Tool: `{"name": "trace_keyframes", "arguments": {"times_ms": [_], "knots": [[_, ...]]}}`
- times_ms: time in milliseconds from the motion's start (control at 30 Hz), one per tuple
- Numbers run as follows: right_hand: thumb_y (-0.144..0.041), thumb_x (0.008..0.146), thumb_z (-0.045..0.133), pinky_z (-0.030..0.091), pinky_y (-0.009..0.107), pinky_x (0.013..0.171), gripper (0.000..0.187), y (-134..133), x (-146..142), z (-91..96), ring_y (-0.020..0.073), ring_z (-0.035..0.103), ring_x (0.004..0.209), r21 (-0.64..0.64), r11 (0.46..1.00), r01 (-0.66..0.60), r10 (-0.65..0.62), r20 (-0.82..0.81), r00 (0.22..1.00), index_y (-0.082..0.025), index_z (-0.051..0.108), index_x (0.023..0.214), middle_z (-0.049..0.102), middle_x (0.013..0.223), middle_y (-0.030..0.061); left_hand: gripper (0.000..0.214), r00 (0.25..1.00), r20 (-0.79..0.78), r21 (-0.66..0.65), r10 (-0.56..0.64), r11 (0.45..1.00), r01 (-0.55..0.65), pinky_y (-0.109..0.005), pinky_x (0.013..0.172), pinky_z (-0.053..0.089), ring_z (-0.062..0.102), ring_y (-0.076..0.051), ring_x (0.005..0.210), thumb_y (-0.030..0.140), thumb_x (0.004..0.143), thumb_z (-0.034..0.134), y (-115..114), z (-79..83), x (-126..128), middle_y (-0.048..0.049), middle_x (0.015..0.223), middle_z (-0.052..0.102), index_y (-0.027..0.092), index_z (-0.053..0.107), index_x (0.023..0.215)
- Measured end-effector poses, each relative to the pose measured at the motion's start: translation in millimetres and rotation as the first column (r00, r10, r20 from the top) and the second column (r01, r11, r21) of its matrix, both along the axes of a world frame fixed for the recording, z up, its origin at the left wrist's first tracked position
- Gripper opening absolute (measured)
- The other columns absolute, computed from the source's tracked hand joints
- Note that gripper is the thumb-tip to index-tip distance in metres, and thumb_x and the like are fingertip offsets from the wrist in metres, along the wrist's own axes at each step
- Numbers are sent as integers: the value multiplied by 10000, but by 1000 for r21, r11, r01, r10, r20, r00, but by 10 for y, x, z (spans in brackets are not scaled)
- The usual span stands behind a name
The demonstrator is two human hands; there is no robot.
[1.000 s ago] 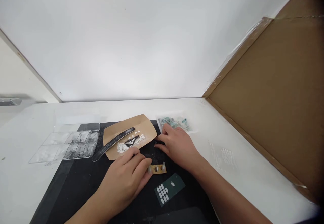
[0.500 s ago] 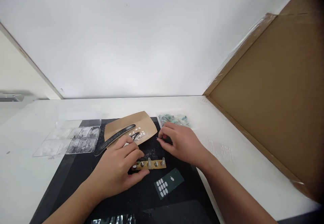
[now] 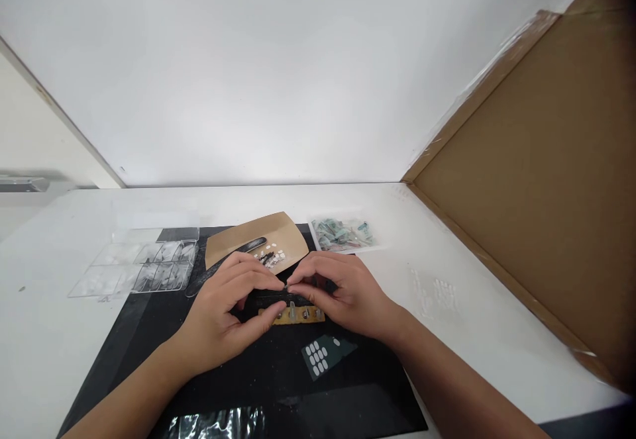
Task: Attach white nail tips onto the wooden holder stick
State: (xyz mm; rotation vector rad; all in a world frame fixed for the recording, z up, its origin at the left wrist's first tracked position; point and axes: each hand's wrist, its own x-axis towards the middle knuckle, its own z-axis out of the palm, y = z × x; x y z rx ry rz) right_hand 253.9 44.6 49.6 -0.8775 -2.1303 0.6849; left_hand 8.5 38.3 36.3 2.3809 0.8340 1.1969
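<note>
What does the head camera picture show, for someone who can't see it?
A left hand and right hand meet fingertip to fingertip above a tan strip of small pegs on a black mat. Behind lie a brown envelope with tiny white pieces, a clear compartment box and a bag of greenish bits.

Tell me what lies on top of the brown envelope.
A dark nail file and small white chips lie on the brown envelope. The left hand covers the file's near end and the envelope's near edge.
</note>
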Motion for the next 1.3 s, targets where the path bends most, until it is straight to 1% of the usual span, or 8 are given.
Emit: {"name": "trace_keyframes", "arguments": {"times_ms": [133, 267, 600, 700, 800, 900, 1133, 1300], "knots": [[-266, 1022, 686, 548, 246, 691, 74, -10, -19, -32, 121, 682, 769, -5, 1000, -15, 15, -30, 999, -243, 744, 1061, 757, 926, -2, 167, 999, 44, 24, -13, 1000, 12, -418, 909, 577, 702, -213, 952, 167, 955, 753, 19, -14, 16, -49, 954, 785, 231, 770, 1108], [-245, 1018, 685, 544, 228, 676, 83, -10, -27, -68, 107, 684, 760, 7, 1000, -25, 25, -62, 998, -245, 744, 1075, 775, 947, -11, 162, 997, 70, 67, -25, 998, 20, -382, 870, 581, 704, -202, 945, 127, 932, 779, 25, -26, 27, -46, 961, 796, 216, 773, 1067], [-219, 989, 669, 537, 239, 684, 90, -46, -75, -153, 122, 702, 742, 23, 1000, 20, -20, -13, 1000, -242, 735, 1044, 802, 951, -1, 85, 1000, 7, 139, 12, 990, -13, -353, 815, 564, 678, -191, 915, 144, 965, 748, 33, -53, 27, -54, 943, 756, 205, 764, 1022], [-234, 976, 674, 534, 237, 654, 18, -64, -68, -138, 117, 689, 711, -21, 1000, 18, -18, -11, 1000, -235, 683, 991, 802, 973, 5, 98, 1000, -16, 158, 19, 987, -16, -370, 842, 549, 670, -194, 924, 127, 964, 746, 27, -49, 18, -55, 946, 749, 201, 754, 1029], [-264, 972, 676, 512, 233, 599, 92, -84, -47, -103, 107, 656, 657, -66, 997, 24, -24, 8, 1000, -236, 655, 1058, 787, 996, 16, 109, 1000, -9, 156, 28, 987, -26, -374, 861, 555, 671, -197, 947, 119, 963, 744, 27, -47, 6, -61, 985, 744, 205, 754, 1029], [-269, 976, 670, 492, 225, 562, 124, -93, -30, -75, 94, 627, 616, -66, 998, 7, -7, 3, 1000, -238, 642, 1093, 770, 992, 12, 132, 1000, -7, 177, 25, 984, -23, -366, 862, 554, 675, -193, 953, 107, 958, 746, 28, -50, 3, -54, 1004, 754, 212, 750, 1037], [-276, 946, 733, 499, 228, 567, 250, -107, -24, -29, 86, 584, 610, -61, 997, -52, 50, -31, 998, -247, 635, 1175, 777, 1066, 13, 135, 998, -11, 151, 63, 987, -60, -309, 752, 537, 645, -173, 859, 113, 969, 716, 8, -53, 19, -61, 959, 698, 196, 763, 1066], [-340, 963, 756, 501, 225, 549, 231, -104, -35, -16, 88, 625, 619, -171, 984, -55, 40, -88, 995, -246, 671, 1155, 786, 1055, 14, 109, 999, -24, 122, 43, 992, -40, -318, 767, 528, 638, -172, 869, 108, 978, 685, -4, -68, 18, -58, 978, 669, 181, 726, 1050]]}}
